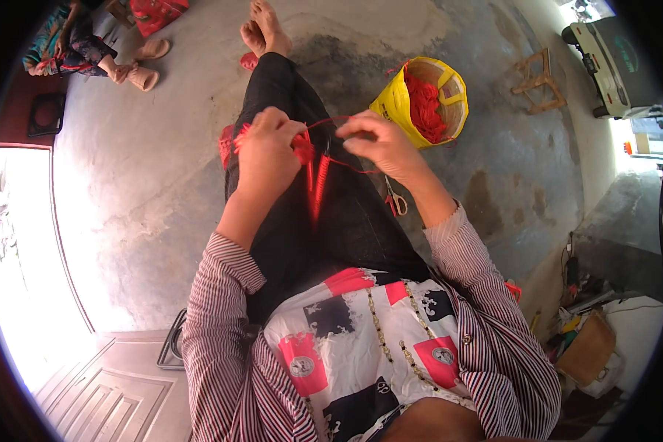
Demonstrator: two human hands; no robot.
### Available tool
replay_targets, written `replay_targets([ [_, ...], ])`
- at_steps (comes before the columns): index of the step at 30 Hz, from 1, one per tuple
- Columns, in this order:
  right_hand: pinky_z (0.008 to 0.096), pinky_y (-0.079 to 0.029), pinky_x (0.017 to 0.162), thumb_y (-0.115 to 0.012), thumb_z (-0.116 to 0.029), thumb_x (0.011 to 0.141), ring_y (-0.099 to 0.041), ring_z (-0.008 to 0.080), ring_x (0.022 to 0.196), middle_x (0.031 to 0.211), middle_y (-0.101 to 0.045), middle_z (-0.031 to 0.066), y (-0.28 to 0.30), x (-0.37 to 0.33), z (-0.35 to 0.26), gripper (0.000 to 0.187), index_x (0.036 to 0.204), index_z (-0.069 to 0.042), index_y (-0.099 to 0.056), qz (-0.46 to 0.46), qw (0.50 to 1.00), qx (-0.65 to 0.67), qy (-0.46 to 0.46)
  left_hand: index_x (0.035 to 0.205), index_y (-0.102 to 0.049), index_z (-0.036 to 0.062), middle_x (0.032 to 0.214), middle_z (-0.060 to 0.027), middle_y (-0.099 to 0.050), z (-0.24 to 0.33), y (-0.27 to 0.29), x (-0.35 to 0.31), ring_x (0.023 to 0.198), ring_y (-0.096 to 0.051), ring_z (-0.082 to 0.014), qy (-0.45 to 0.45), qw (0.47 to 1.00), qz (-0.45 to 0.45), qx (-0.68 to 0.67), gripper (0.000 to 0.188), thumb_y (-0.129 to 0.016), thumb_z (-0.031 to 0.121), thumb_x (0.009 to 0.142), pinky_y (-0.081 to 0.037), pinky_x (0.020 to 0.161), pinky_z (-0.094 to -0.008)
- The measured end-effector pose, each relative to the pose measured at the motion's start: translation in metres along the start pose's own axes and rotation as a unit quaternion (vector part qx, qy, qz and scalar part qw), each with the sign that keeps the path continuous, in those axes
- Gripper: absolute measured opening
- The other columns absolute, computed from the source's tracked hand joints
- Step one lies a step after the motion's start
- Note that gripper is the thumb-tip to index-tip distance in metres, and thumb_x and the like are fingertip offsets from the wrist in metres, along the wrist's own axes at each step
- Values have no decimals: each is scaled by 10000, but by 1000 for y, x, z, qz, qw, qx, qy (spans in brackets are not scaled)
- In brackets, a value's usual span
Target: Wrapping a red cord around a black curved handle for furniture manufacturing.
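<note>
Above my lap, my left hand (267,153) is closed round a bunch of red cord (302,149). Red strands (318,184) dangle from it against my dark trousers (295,221). A thin red thread (324,121) arcs across from the bunch to my right hand (379,144), whose thumb and fingers are curled together on it. More red cordwork (227,146) shows beyond my left wrist, over my leg. Below my right wrist lies a pair of scissors (397,204) with pale handles, beside my thigh.
A yellow bag (394,101) holding red bundles stands right of my legs. Farther right are a small wooden stool (541,82) and a vehicle-like thing (604,66). Another person (70,48) sits far left, near a red bag (157,13). Clutter (589,350) lies lower right.
</note>
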State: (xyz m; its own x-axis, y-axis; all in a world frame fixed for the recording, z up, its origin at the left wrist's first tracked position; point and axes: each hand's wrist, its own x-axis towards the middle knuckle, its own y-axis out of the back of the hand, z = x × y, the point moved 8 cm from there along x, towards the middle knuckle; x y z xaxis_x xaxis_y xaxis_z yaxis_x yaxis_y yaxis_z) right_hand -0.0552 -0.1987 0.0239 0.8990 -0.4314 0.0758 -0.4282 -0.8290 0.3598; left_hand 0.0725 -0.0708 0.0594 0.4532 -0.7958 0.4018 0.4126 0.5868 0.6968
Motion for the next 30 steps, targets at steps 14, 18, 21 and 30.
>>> replay_targets([
  [14,483,-402,1046,-620,-116,765,-562,336,1169,1186,-615,205,132,-103,-3,185,921,-44,-553,174,888,425,8,992,-622,1,894,-57,-626,2,-37,-41,804,-623,-156,179,936,-92,-287,252,-748,63,783,-512,759,-287],
  [18,459,-469,864,-527,-127,874,-575,261,912,913,-594,92,185,-158,36,136,1001,-79,-518,266,802,534,27,1015,-613,17,868,-1,-616,-2,-52,-46,789,-576,-77,198,919,-96,-326,214,-726,34,835,-489,745,-246],
  [21,365,-438,666,-549,-119,872,-487,173,701,759,-510,30,161,-147,56,157,1021,-80,-518,245,783,570,-41,1026,-611,35,867,17,-611,-5,-56,-47,779,-558,-60,194,922,-99,-321,228,-728,22,831,-473,724,-230],
  [30,302,-526,662,-530,-74,932,-619,166,818,1050,-623,89,-12,-36,31,237,1161,-20,-502,66,925,361,-97,976,-625,37,869,-25,-654,-4,-61,-47,793,-607,-107,232,897,-101,-363,239,-764,39,781,-490,718,-262],
])
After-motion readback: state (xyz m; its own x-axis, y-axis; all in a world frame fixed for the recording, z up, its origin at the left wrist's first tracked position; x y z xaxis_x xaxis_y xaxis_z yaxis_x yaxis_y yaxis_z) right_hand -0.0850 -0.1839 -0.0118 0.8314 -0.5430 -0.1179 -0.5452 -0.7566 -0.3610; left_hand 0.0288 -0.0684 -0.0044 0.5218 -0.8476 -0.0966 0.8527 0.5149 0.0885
